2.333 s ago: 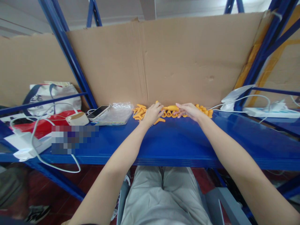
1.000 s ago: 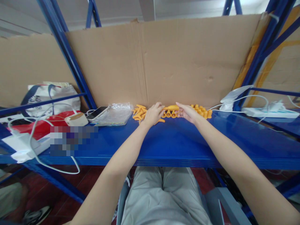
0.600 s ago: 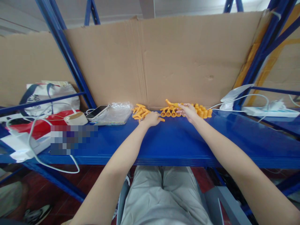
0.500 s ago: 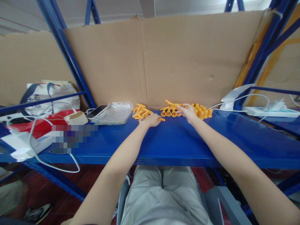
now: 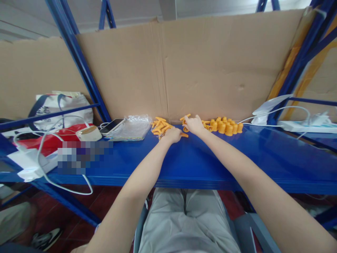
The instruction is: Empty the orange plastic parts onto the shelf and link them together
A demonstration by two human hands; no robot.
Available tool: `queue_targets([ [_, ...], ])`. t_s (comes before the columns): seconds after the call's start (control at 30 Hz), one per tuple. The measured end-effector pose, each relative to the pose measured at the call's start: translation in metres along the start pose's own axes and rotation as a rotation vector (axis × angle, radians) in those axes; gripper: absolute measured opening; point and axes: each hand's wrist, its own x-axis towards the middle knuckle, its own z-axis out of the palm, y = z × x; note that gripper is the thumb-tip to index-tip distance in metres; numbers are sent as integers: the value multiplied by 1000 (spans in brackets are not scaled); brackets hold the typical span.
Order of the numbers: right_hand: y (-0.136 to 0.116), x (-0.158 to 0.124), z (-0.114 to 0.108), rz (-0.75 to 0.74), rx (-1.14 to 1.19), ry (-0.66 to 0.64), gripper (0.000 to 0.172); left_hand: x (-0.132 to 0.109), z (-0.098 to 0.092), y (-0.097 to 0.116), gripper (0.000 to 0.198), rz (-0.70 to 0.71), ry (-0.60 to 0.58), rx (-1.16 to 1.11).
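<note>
On the blue shelf, my left hand is closed around a yellow-orange plastic piece, whose end sticks out to the right of the fingers. Beside it on the left lies a loose heap of yellow-orange branched pieces with small metal bits. My right hand is closed over the row of ringed pieces, fingers bent; a yellow-orange stick-like piece shows at its fingertips, the grip partly hidden. To the right stand several yellow-orange cup-shaped pieces packed together.
A clear plastic packet and a phone lie left of the heap. Farther left are a white adapter, loose white cables and a tote bag. A cardboard panel closes the back; a power strip sits at right.
My right hand has moved left along the ringed row with the stick-like piece, uncovering the cup-shaped pieces. My left hand stays beside the heap. The view has shifted slightly.
</note>
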Motion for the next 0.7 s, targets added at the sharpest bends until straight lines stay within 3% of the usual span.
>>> queue_targets([
  [0.1,-8,13,2,2,-44,-49,43,-3,-6,4,31,-49,-33,43],
  [0.27,-12,21,8,67,-17,-110,36,-3,-6,2,32,-16,-36,61],
  [0.47,-13,17,17,25,73,-215,60,1,0,-2,32,30,-16,64],
  [0.7,-6,15,31,28,99,-251,53,-2,-3,2,32,22,-23,102],
])
